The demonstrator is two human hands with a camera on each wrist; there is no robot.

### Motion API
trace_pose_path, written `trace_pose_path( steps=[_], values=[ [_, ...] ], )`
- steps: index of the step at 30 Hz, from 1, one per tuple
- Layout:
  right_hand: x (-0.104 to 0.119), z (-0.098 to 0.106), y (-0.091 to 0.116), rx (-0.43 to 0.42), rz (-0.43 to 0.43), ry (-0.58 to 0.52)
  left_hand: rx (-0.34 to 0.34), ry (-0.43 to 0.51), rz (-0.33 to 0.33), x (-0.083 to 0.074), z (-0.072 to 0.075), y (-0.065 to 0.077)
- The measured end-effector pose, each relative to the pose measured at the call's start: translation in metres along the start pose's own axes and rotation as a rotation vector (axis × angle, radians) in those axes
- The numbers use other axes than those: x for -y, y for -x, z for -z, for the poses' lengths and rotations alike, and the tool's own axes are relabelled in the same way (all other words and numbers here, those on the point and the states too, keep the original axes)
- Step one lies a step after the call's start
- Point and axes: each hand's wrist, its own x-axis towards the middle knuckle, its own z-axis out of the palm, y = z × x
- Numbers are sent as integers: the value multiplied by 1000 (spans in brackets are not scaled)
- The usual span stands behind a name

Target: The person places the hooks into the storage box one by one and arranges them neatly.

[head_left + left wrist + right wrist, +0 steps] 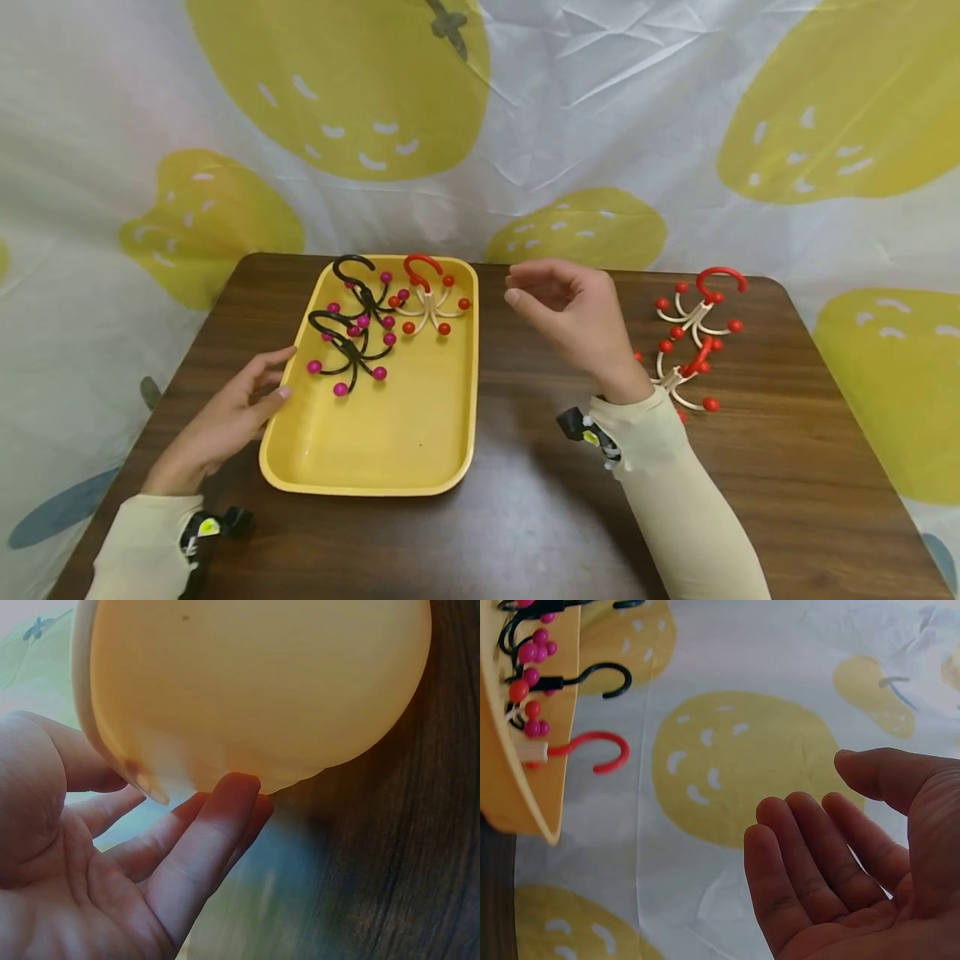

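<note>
My left hand (232, 412) is at the left side of a yellow tray (474, 392), its thumb over the rim and its fingers against the outer wall. In the left wrist view the fingertips meet the tray's underside. Two black multi-arm hook hangers with magenta ball tips, a rear one (366, 297) and a front one (349, 348), lie in the tray's left part. Beside them is a white hanger (428, 307) with a red hook and red balls. To the tray's right, my right hand (573, 317) is raised, loosely curved, holding nothing.
On the table's right part (787, 433) lie two more white hangers with red hooks, one (699, 313) behind the other (675, 379); my right forearm partly covers the front one. A lemon-print cloth (525, 192) hangs behind the table.
</note>
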Motion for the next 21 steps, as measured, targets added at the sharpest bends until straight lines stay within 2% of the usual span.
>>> trace_pose_path(
  steps=[8,21],
  values=[
    [-1,30,13,-52,-1,26,-8,-13,11,-1,-2,1],
    [-3,83,42,-170,-61,88,-5,-15,12,-2,-3,1]
  ],
)
